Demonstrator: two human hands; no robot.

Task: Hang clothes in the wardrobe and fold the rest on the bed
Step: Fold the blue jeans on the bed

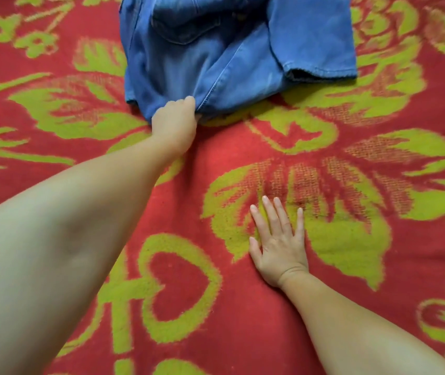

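Observation:
A pair of blue jeans (232, 50) lies folded at the top middle of the bed, with a back pocket showing and a leg cuff lying across its right side. My left hand (175, 120) reaches forward and grips the near edge of the jeans, fingers curled into the denim. My right hand (278, 239) lies flat on the blanket well in front of the jeans, fingers straight and spread, holding nothing.
The bed is covered by a red blanket (378, 117) with a yellow-green leaf and flower pattern that fills the whole view. No wardrobe or other clothes are in sight.

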